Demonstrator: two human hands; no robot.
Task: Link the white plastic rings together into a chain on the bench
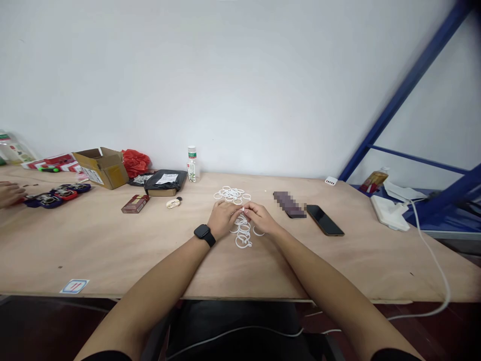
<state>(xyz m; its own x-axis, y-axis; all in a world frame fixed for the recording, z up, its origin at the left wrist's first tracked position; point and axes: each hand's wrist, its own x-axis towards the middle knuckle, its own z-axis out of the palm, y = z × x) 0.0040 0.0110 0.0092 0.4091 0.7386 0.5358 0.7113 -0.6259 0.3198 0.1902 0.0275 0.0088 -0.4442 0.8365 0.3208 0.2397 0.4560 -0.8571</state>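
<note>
My left hand, with a black watch on its wrist, meets my right hand above the middle of the table. The fingertips of both are closed in a pinch on a white plastic ring, of which only a small part shows. Below and between the hands lies a cluster of white rings with small eyelets. One loose white ring rests beside my right wrist. Just beyond my fingers is a flat pile of several more white rings.
Phone and blurred dark item lie right. Left are a red-brown box, black parcel, open carton and bottle. Another person's hand is by dark cases. A white charger trails a cable.
</note>
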